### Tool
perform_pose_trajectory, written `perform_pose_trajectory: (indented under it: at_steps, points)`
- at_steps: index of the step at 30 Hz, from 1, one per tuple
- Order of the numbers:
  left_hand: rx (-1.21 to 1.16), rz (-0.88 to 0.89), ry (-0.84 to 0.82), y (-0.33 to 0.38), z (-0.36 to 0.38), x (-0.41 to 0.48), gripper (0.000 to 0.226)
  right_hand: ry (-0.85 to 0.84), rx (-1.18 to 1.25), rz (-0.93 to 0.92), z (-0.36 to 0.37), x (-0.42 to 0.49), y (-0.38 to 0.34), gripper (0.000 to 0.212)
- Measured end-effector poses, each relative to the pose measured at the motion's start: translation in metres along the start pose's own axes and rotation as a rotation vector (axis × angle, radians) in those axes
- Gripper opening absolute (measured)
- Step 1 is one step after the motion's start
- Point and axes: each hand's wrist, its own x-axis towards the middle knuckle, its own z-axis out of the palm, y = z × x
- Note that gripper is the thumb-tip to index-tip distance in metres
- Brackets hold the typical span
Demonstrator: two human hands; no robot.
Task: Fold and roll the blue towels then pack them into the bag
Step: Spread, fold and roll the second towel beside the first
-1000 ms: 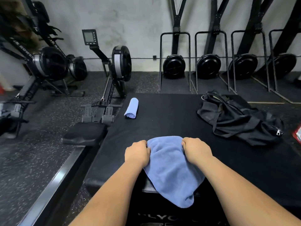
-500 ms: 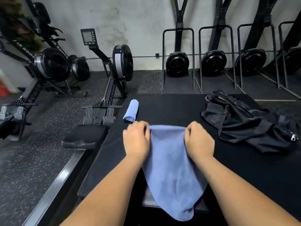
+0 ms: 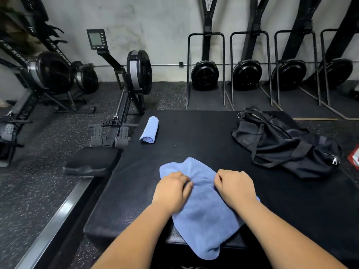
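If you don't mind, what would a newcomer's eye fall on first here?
Two bare hands, left grip and right grip, hold a blue towel draped over the near edge of the black mat. A rolled towel lies far left on it; a black bag slumps far right.

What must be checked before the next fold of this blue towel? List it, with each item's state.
1. Grip: the left hand and right hand both grip the unfolded towel near its far end: ok.
2. Lie of the unfolded towel on the black mat: far end bunched, near end hanging over the front edge: not ok.
3. Position of the rolled towel: at the mat's far left edge, apart from the work: ok.
4. Place of the bag: on the mat to the right, probably reachable: ok.
5. Opening of the bag: crumpled, mouth not visible: cannot tell.
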Motion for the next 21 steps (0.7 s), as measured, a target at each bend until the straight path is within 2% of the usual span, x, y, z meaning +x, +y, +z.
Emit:
perform_pose_trajectory:
  at_steps: [4,7,10,11,13,15,16,17,18,21]
  points:
    - [-0.069,-0.144,0.052,-0.015,-0.010,0.000,0.021,-0.058,0.172,0.233,-0.007,0.011,0.002,0.011]
    - [0.072,-0.213,0.047,-0.018,-0.012,0.004,0.019,-0.195,0.214,0.181,-0.002,0.019,0.001,0.023]
    - [0.203,-0.240,-0.030,-0.015,-0.014,0.010,0.014,-0.305,0.314,0.160,-0.004,0.026,-0.005,0.004]
    - [0.216,-0.249,-0.048,-0.013,-0.017,0.013,0.016,-0.261,0.305,0.166,-0.006,0.030,-0.006,0.005]
    - [0.200,-0.249,-0.001,-0.009,-0.022,0.019,0.019,0.029,0.268,0.209,-0.014,0.040,-0.006,0.008]
    - [0.129,-0.203,0.195,-0.004,-0.028,0.026,0.016,0.379,0.257,0.226,-0.028,0.047,-0.003,0.008]
    - [0.100,-0.184,0.267,-0.001,-0.029,0.030,0.015,0.476,0.238,0.194,-0.032,0.047,-0.001,0.008]
    - [0.108,-0.164,0.290,0.000,-0.029,0.033,0.016,0.465,0.209,0.138,-0.034,0.046,0.002,0.009]
    - [0.130,-0.154,0.251,0.001,-0.025,0.035,0.018,0.375,0.167,0.056,-0.031,0.043,0.005,0.011]
    - [0.133,-0.156,0.044,0.007,-0.009,0.027,0.022,-0.089,0.106,-0.080,-0.007,0.023,0.010,0.021]
